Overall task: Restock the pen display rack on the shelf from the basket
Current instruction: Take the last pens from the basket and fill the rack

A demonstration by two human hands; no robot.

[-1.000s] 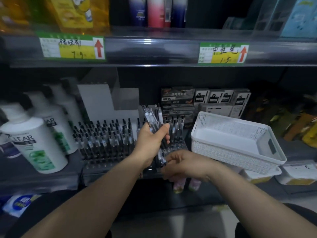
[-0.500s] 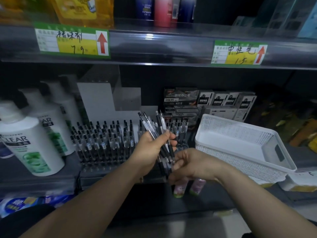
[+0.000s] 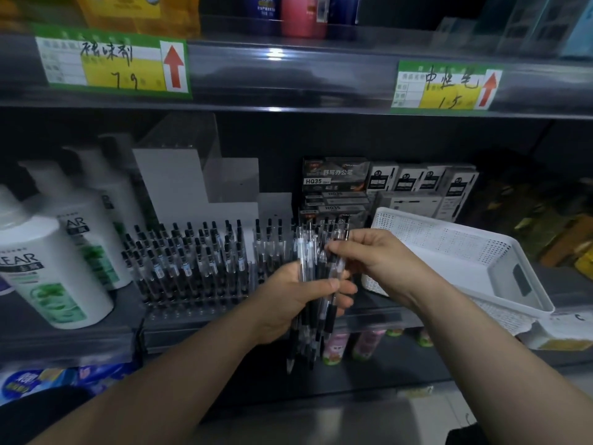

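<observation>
Dim shop shelf (image 3: 64,342) carries the pen display rack (image 3: 199,277), just left of and behind my left grip (image 3: 298,300). That grip is clamped round a bundle of pens (image 3: 308,342), held upright before the rack's right end. My right grip (image 3: 375,255) pinches the bundle's upper ends. I note the white basket (image 3: 449,239) tilted, just right of the right grip.

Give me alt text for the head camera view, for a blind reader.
A person's left hand grips a bundle of pens while the right hand pinches the bundle's top, before a well-stocked pen display rack on a shelf. A white basket sits to the right.
</observation>
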